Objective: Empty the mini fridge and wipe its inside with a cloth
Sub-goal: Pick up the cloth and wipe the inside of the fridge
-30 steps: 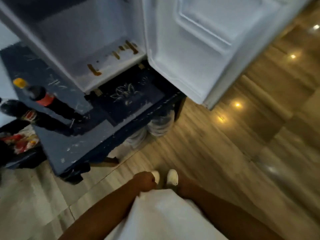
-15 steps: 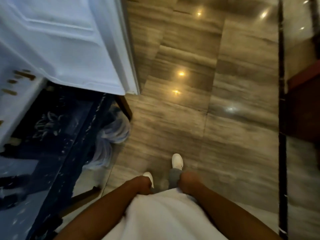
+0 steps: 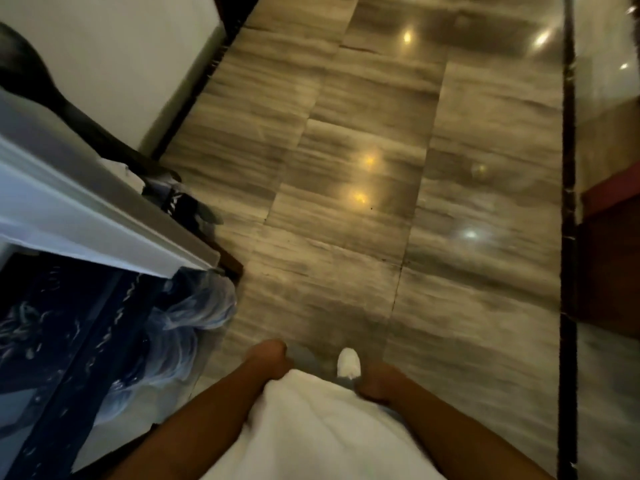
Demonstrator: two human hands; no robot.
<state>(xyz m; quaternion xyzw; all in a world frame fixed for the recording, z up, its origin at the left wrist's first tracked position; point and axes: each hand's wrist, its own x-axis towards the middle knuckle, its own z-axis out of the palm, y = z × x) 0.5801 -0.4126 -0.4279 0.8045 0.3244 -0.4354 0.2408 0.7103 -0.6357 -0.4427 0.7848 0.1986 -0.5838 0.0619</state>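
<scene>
Seen from above, left hand (image 3: 268,355) at 6 o'clock and right hand (image 3: 375,384) at 5 o'clock, both low at the sides of a white garment (image 3: 311,427), fingers curled, apparently clamped on nothing, no cloth in sight. Best turned back toward the fridge with a cloth fetched first, judging by the gaze drifted onto the floor (image 3: 381,168). Mini fridge door (image 3: 86,209) at 9 o'clock, white, edge-on, hanging open over the dark patterned bench (image 3: 69,341); interior out of view. Crumpled plastic (image 3: 194,313) just beside the bench
</scene>
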